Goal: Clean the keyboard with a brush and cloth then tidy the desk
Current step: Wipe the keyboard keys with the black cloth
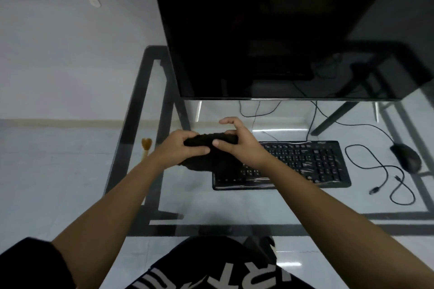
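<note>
You're standing over the glass surface (234, 206), and the dark monitor (270, 30) fills its far side, screen off. In front of it, towards the right, the black keyboard (300, 164) lies flat and square to the near edge. A glint on its near rim looks like a plastic film, though that's hard to call.

Now the cloth (211, 155): dark, bunched, held up just over the keyboard's left end, with a loose flap hanging down onto that corner. Your left hand (180, 145) has it wrapped, fingers (197, 150) curled tight round the roll. Your right hand (237, 141) pinches the other end between the thumb and the lower fingers, while the forefinger sticks up free, touching nothing. Held at both ends like that, I'd say you're folding or gathering it into a firm pad, so a clean face meets the keys instead of a floppy rag.

Further right, the mouse (406, 157) sits by the right edge, well apart from the keyboard, and a loose cable (385, 171) loops between them with its plug lying free. That's likely for the tidy-up.

Smallest of all, the brush (146, 148): pale bristles, by the left edge, out of either hand. Whether it rests on the glass or below it, I can't tell.

So this looks like the wiping stage, with tidying not yet done.
</note>
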